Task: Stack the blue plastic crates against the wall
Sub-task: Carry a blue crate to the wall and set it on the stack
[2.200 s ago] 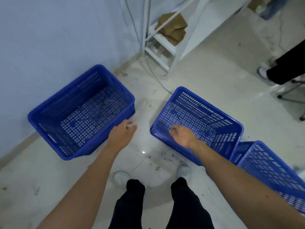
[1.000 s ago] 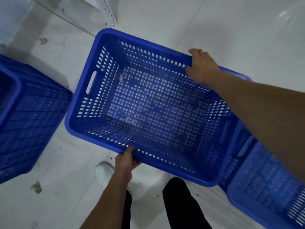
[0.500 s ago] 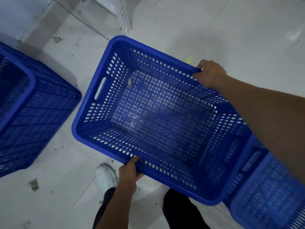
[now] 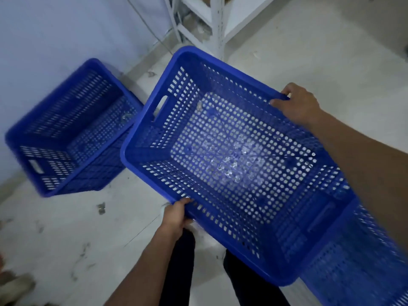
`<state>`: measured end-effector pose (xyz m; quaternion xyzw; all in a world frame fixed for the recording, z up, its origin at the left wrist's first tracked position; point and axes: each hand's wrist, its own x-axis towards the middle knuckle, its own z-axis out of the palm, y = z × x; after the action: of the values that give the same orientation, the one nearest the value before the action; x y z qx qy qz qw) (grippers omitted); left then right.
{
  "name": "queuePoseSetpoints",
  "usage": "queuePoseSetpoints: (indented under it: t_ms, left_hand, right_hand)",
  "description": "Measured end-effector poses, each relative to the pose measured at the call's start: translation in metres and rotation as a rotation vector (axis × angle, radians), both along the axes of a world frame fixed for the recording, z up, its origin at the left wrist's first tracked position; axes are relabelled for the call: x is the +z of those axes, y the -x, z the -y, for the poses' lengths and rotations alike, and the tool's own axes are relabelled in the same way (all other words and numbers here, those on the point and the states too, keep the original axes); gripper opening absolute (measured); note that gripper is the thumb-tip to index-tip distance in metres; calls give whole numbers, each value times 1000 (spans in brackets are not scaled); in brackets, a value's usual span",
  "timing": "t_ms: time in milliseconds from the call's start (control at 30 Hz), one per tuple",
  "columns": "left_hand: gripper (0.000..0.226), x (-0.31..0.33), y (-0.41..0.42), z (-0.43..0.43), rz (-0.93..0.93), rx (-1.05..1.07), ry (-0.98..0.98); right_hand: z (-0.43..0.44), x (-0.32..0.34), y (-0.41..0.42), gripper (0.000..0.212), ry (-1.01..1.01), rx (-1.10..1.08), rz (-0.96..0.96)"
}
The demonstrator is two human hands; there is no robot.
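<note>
I hold an empty blue perforated crate (image 4: 141,138) off the floor, tilted, in front of me. My left hand (image 4: 175,217) grips its near long rim and my right hand (image 4: 297,104) grips its far long rim. A second blue crate (image 4: 66,168) sits open side up on the floor at the left, against the pale blue wall (image 4: 55,29). Part of a third blue crate (image 4: 357,272) shows at the lower right, partly behind the held one.
A white metal shelf rack (image 4: 217,25) stands at the top centre near the wall, with a cable (image 4: 152,34) running down beside it. The floor is pale, scuffed tile (image 4: 66,239). My dark trouser legs (image 4: 181,266) are below the held crate.
The crate has come up off the floor in both hands and swung left toward the crate at the wall. My view has lifted, so the wall and shelf rack show again.
</note>
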<state>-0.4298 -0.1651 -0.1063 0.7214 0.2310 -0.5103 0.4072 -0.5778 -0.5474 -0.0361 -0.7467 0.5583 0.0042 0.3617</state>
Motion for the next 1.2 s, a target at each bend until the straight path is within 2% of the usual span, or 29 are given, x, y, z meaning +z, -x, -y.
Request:
queuePoseSetpoints:
  t_ms: [200, 367, 633, 867, 1033, 1200]
  left_hand:
    - [30, 112, -44, -38, 80, 7, 69]
    - [29, 185, -83, -70, 95, 125, 180]
    - [19, 255, -165, -119, 112, 375, 314]
    - [14, 252, -250, -168, 47, 666, 321]
    - [10, 237, -288, -191, 10, 827, 310]
    - [13, 231, -309, -199, 21, 941, 322]
  right_hand:
    - [-33, 132, -73, 42, 127, 32, -10]
    - [-61, 239, -155, 50, 264, 91, 37]
    - [-133, 361, -326, 47, 380, 348, 61]
    - [-211, 392, -479, 36, 413, 538, 56]
    - [-254, 382, -561, 35, 443, 683, 62]
    - [-283, 364, -631, 25, 441, 835, 68]
